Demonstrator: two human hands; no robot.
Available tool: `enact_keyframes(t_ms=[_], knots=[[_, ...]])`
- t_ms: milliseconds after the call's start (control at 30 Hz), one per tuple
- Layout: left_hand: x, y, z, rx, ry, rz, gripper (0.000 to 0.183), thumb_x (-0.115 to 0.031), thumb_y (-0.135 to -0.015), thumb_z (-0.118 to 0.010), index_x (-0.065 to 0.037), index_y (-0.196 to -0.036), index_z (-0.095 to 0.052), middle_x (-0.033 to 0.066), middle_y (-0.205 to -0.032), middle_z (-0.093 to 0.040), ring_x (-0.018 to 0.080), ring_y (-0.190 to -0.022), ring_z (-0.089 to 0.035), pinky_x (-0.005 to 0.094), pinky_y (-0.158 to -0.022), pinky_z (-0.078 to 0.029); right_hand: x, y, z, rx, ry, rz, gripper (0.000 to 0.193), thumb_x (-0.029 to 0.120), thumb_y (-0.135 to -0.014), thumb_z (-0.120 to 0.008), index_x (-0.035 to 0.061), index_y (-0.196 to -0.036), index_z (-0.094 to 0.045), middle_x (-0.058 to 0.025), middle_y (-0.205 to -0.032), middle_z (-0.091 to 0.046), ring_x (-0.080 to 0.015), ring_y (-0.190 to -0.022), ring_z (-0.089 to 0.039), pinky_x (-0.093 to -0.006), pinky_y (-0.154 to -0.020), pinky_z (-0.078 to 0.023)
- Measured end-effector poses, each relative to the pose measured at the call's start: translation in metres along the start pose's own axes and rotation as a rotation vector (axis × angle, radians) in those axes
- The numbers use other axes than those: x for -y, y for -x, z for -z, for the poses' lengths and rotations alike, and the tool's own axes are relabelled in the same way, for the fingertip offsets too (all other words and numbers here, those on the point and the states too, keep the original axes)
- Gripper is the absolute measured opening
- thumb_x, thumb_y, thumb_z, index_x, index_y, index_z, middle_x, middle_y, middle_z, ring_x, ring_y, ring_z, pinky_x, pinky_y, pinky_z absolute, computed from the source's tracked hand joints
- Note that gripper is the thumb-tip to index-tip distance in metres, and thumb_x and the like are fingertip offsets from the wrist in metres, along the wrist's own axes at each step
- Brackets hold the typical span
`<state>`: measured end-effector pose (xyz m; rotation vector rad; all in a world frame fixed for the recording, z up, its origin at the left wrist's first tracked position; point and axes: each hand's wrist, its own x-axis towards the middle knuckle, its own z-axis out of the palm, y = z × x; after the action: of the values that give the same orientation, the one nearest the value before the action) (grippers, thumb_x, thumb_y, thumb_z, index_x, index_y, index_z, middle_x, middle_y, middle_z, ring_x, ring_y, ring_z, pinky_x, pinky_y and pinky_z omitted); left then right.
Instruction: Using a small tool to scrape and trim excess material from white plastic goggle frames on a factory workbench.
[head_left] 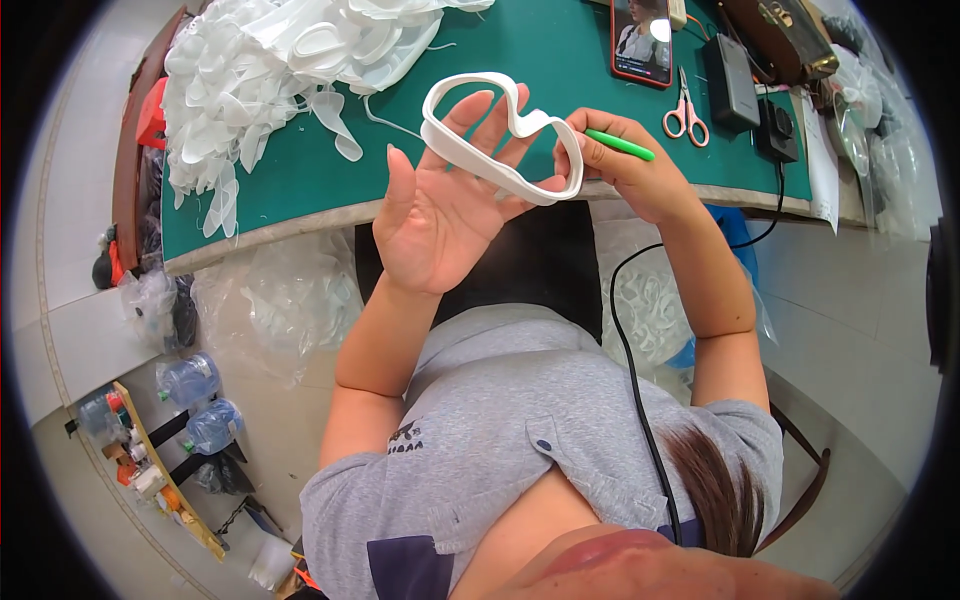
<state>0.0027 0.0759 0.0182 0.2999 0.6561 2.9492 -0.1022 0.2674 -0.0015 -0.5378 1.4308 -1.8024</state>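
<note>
A white, goggle-shaped frame (pixel 470 156) of soft-looking rubber or plastic hangs above the table's near edge, its loop open in the middle. Behind it my left hand (pixel 437 228) is open, palm up, with fingers spread and the frame lying across them. My right hand (pixel 640 180) is closed round a slim tool with a bright green handle (pixel 620 145). The fingertips of that hand meet the frame's right end. The tool's working tip is hidden by my fingers and the frame.
A green-topped table (pixel 540 50) carries a heap of white translucent moulded pieces (pixel 250 90) at left. At right lie a phone (pixel 641 42), pink-handled scissors (pixel 686 118), a black box (pixel 732 85) and a cabled device (pixel 777 130). Its black cable (pixel 625 330) runs across my body.
</note>
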Motion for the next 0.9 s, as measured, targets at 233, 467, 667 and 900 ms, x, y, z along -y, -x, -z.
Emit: enact_keyframes(t_ms=[233,467,667,900], knots=[[0.002,0.003,0.011,-0.002,-0.13,0.05,0.067,-0.052,-0.098,-0.033,-0.006,-0.146,-0.023,0.0155,-0.152,-0.022,0.0317,-0.139,-0.026,0.053,-0.108,-0.029,0.008,0.024,0.002,-0.139,0.192,0.169,0.017,0.02,-0.096,-0.052,0.003,-0.093,-0.055,-0.0027,-0.082,-0.059,-0.008,-0.077,-0.058,-0.0217,-0.069,-0.045],[-0.022,-0.014,0.036,-0.111,-1.329,0.189,0.017,-0.013,-0.092,-0.059,-0.002,-0.105,-0.064,0.0047,-0.095,-0.066,0.0126,-0.091,-0.063,0.0273,-0.082,-0.048,0.046,0.128,0.006,-0.271,0.515,0.375,0.019,0.012,-0.084,-0.063,0.001,-0.074,-0.053,-0.0054,-0.069,-0.054,-0.0138,-0.062,-0.047,-0.0265,-0.058,-0.036],[-0.081,-0.07,0.062,-0.17,-2.28,-0.775,0.027,-0.01,-0.083,-0.062,-0.007,-0.11,-0.063,0.0119,-0.107,-0.064,0.0279,-0.103,-0.058,0.0341,-0.091,-0.044,0.043,0.208,0.027,-0.271,0.777,-0.291,0.016,0.011,-0.083,-0.065,-0.0001,-0.078,-0.055,-0.0075,-0.066,-0.053,-0.0155,-0.06,-0.048,-0.0274,-0.057,-0.038],[-0.167,-0.09,0.109,-0.648,-2.416,-0.559,0.046,-0.002,-0.071,-0.052,-0.009,-0.115,-0.061,0.0134,-0.113,-0.061,0.0338,-0.107,-0.056,0.041,-0.096,-0.041,-0.012,0.245,0.049,-0.46,0.901,-0.701,0.024,0.018,-0.084,-0.069,-0.0016,-0.095,-0.062,-0.0095,-0.073,-0.06,-0.0162,-0.068,-0.053,-0.0293,-0.066,-0.044]])
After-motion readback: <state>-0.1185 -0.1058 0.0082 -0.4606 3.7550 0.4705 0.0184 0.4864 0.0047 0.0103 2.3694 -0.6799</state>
